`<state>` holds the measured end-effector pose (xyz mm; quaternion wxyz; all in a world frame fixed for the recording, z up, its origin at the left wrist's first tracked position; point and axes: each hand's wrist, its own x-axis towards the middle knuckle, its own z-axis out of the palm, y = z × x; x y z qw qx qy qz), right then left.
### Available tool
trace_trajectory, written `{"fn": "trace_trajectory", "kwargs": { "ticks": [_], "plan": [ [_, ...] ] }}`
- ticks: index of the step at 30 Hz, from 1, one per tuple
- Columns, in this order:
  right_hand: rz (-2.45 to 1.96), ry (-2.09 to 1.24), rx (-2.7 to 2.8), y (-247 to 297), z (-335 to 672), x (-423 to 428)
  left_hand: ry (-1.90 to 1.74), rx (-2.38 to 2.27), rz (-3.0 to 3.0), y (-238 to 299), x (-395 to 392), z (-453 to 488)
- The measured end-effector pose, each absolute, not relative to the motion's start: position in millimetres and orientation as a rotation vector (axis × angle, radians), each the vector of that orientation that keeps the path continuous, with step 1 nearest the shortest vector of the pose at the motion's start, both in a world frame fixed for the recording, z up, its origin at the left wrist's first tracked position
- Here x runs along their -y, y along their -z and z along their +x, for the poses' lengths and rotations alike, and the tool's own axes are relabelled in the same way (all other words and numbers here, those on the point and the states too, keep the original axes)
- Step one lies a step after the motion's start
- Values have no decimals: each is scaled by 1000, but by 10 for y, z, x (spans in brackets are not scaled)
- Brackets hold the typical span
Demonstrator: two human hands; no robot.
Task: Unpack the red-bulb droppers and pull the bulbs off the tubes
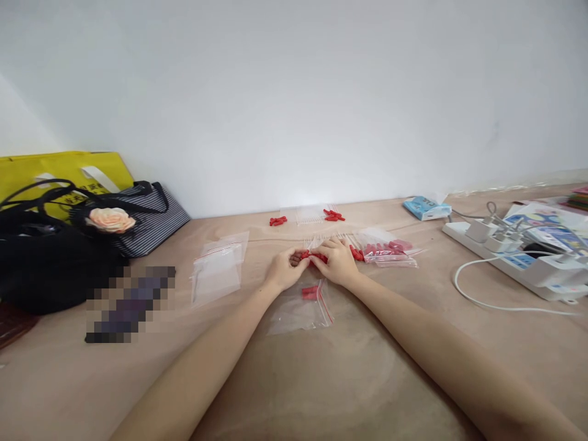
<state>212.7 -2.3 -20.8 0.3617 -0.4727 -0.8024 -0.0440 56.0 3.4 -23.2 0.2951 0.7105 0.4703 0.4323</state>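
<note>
Both my hands meet at the middle of the table over a row of small red rod-shaped pieces. My left hand has its fingers curled, with red pieces at the thumb and fingertips. Bent over the pieces beside it, my right hand closes thumb and fingers on them; its palm hides part of the row. Just below the hands lies a clear zip bag with a few red pieces inside. Touching the row's right end is another zip bag filled with several red pieces. Thin pale sticks show behind my right hand.
Flat zip bags lie to the left. Small red heaps sit near the wall. On the right are a white power strip with cables, a blue packet and papers. Bags stand at the left.
</note>
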Motion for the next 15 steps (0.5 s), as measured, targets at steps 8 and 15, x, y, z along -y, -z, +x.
{"fn": "trace_trajectory", "kwargs": {
  "ticks": [8,15],
  "plan": [
    [-1087,207,2094,230,2139,33,-1297,-1390,1769,252,-77,529],
    [-1085,211,2103,237,2132,41,-1299,-1485,1791,218,-21,523]
  ]
}}
